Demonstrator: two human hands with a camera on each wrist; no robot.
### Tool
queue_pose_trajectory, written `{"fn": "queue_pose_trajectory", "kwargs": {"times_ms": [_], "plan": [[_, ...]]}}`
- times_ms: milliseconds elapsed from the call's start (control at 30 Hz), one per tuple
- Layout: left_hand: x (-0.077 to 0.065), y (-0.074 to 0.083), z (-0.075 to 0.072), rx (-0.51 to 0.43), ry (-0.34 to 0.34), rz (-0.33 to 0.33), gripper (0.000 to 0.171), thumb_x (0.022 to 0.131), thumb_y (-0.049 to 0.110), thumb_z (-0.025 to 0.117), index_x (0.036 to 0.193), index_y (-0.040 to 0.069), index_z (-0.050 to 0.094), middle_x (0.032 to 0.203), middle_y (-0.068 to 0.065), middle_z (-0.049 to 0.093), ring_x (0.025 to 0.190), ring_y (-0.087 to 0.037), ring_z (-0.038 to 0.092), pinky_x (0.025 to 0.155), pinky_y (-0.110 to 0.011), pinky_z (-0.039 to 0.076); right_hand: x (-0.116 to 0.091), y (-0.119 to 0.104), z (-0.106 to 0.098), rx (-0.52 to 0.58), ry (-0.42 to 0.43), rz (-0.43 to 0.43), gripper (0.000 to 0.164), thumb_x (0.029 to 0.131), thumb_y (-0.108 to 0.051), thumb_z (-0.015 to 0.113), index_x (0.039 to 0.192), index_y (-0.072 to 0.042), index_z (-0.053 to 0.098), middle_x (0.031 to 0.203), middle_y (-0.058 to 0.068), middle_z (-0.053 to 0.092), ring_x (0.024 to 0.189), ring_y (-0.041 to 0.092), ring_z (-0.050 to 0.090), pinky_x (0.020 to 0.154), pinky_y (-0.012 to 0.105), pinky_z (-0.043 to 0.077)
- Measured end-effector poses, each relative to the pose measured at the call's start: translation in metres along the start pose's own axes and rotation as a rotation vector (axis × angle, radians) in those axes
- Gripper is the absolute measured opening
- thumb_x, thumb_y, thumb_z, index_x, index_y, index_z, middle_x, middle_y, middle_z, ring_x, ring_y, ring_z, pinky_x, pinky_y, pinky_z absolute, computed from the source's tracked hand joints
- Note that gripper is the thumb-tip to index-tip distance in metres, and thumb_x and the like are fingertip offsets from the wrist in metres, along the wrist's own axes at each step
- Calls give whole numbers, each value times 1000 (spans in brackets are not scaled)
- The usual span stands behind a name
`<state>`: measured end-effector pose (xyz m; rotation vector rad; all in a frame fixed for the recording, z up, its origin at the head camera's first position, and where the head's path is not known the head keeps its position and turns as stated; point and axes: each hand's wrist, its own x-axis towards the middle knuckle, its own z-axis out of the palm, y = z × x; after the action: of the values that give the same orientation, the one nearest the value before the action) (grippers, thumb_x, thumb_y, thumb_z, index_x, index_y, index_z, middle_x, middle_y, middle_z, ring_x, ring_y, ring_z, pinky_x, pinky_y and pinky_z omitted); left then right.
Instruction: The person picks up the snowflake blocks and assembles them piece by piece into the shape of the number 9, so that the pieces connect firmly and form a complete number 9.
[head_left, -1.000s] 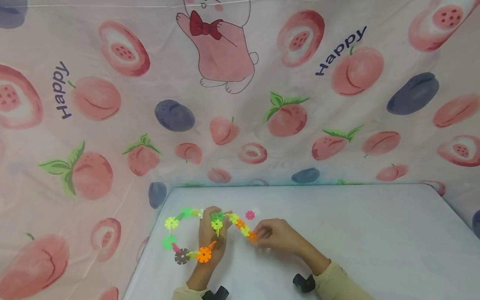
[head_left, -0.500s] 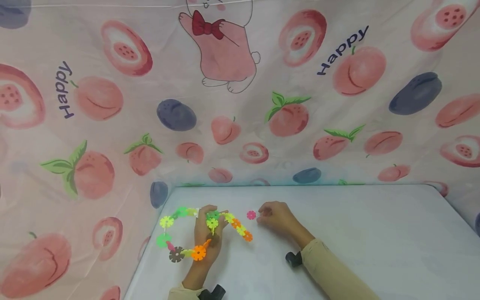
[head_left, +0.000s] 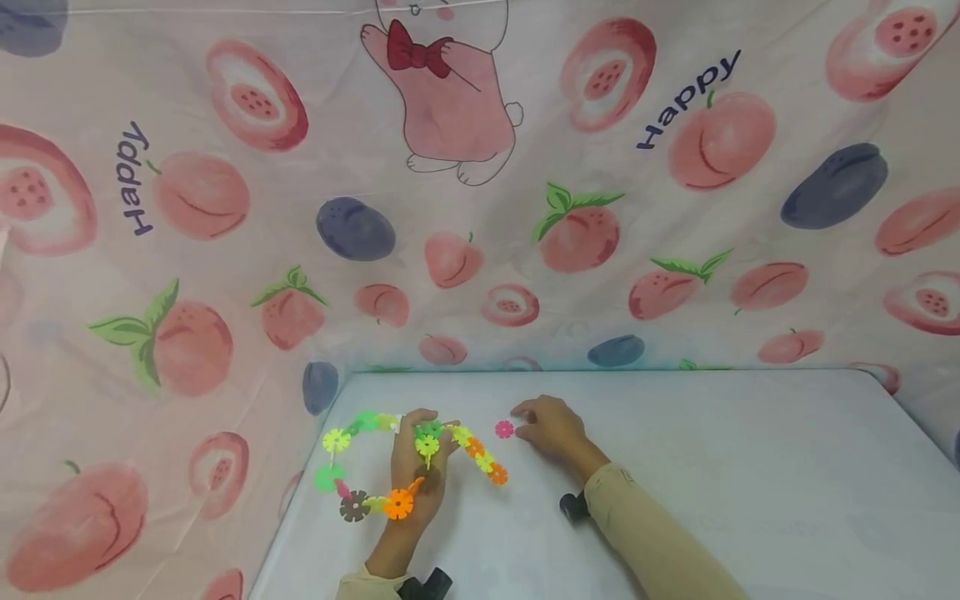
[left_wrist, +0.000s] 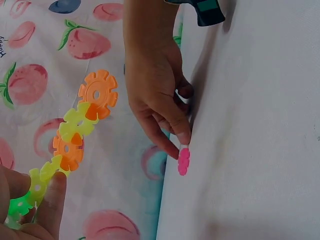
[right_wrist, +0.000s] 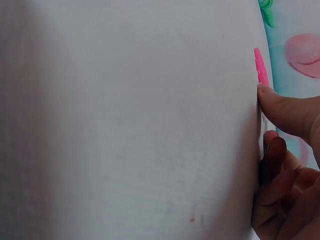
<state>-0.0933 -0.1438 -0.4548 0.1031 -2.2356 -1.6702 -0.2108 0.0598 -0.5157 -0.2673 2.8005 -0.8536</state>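
Note:
My left hand (head_left: 420,467) grips a chain of plastic snowflake building discs (head_left: 400,503) in green, yellow, orange, brown and pink. One end of it, with an orange disc (left_wrist: 97,94) at the tip, sticks out past the fingers to the right; the rest loops round the wrist. On the table lies a pink snowflake disc (head_left: 504,429). My right hand (head_left: 555,429) is down beside it, thumb and finger about a pale white disc (left_wrist: 184,146) at the pink one's edge, mostly hidden by the fingers. In the right wrist view the thumb tip (right_wrist: 267,95) is right at the pink disc.
A white table (head_left: 712,483) spreads under both hands, its back edge against a fruit-printed curtain (head_left: 480,208). Black wrist cameras (head_left: 425,585) sit at both cuffs.
My right hand has let go of the chain's orange end and moved up and right to the pink and white discs. The left hand with the chain has shifted slightly left.

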Motion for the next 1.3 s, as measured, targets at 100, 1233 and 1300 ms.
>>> {"fn": "queue_pose_trajectory", "kwargs": {"times_ms": [100, 1233, 1300], "plan": [[0, 0, 0, -7, -2, 0, 35, 97, 9, 68, 128, 12, 53, 119, -11, 69, 106, -21, 73, 87, -16, 56, 2, 0, 1, -13, 14, -2, 28, 86, -29, 82, 113, -27, 75, 98, -2, 66, 91, 18, 59, 81, 41, 57], [24, 1, 6, -116, 88, -56, 31, 99, 6, 64, 126, 7, 49, 122, -13, 65, 112, -25, 70, 91, -26, 58, -59, 0, -36, 767, -439, 46, 22, 93, -23, 71, 109, -8, 73, 90, 20, 69, 70, 20, 58, 66, 26, 51], [24, 2, 7, -136, 89, -61, 31, 99, 5, 64, 126, 7, 49, 123, -14, 63, 113, -25, 70, 91, -26, 58, -62, -2, -37, 825, -465, 53, 24, 93, -23, 71, 110, -6, 72, 89, 19, 68, 69, 19, 58, 65, 25, 50]]}}
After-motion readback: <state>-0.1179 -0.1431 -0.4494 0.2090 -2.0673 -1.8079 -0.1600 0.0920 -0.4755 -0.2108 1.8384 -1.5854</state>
